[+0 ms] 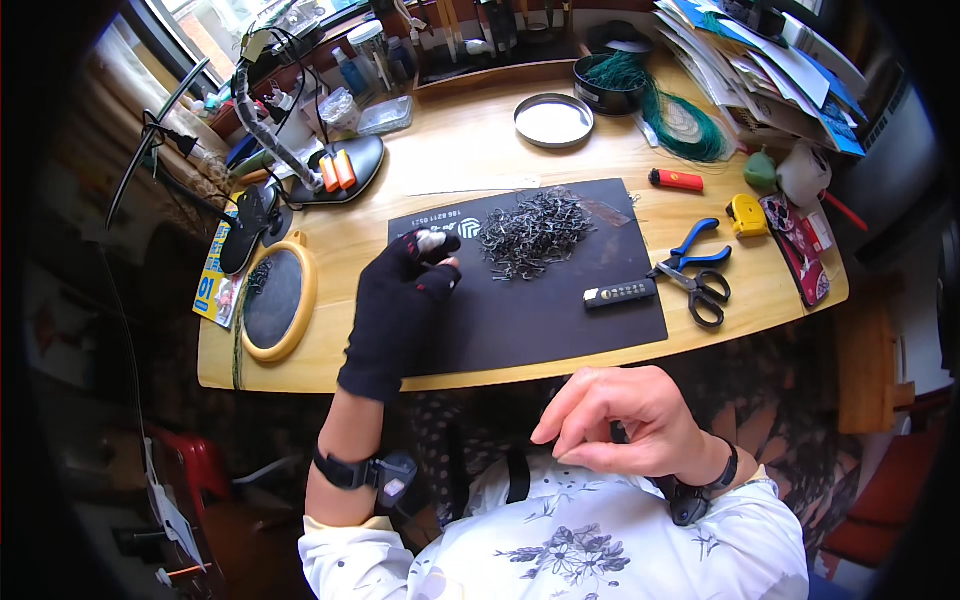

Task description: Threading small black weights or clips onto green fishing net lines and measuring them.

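Note:
My left hand [398, 298] wears a black glove, with white wrapping on a fingertip. It is over the left side of a dark mat [540, 325], its fingers curled; anything between them is too small to make out. Just to its right lies a heap of small, dark, wiry pieces [537, 233]. My bare right hand [630, 420] is in front of the table edge, above my lap. Its thumb and fingers are pinched together, and whatever they may hold does not show.
Right of the heap lie a black lighter-like stick [620, 294], scissors [700, 293], blue-handled pliers [695, 247], a red lighter [676, 180] and a yellow tape measure [746, 215]. A yellow-rimmed hoop [308, 290] lies left. Behind are a lamp [355, 175], round lid [554, 121] and green thread [690, 130].

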